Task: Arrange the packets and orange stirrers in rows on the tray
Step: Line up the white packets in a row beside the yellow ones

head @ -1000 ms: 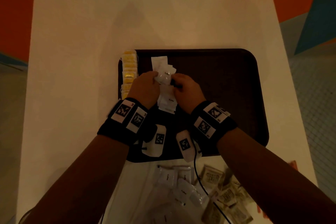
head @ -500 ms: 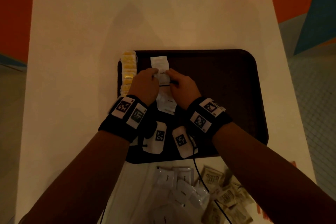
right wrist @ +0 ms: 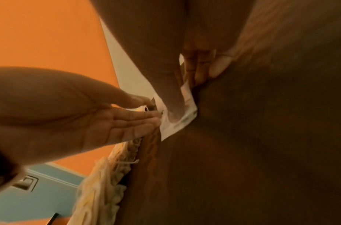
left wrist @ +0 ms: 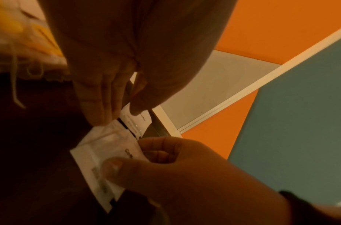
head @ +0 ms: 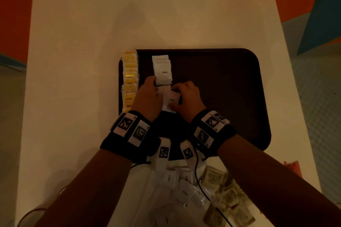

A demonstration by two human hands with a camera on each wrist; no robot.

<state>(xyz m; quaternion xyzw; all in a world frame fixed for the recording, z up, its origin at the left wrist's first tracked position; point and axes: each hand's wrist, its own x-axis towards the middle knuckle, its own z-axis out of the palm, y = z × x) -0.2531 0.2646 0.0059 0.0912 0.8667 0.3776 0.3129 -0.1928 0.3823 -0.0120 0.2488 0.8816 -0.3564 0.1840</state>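
Over the tray [head: 230,83], a white coffee packet [head: 171,100] was pinched in the right hand [head: 186,100]'s grip, while neighbouring packets [head: 162,71] just beyond were pressed by the left hand [head: 147,97]'s straight fingers.

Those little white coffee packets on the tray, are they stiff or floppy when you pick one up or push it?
The white coffee packets probably flex a little but keep their shape: the one that the right hand pinches stays flat. They seem light, since thumb and fingers alone hold it. Flat, they should slide rather than roll; the left hand touches the overlapping row with straight fingers.
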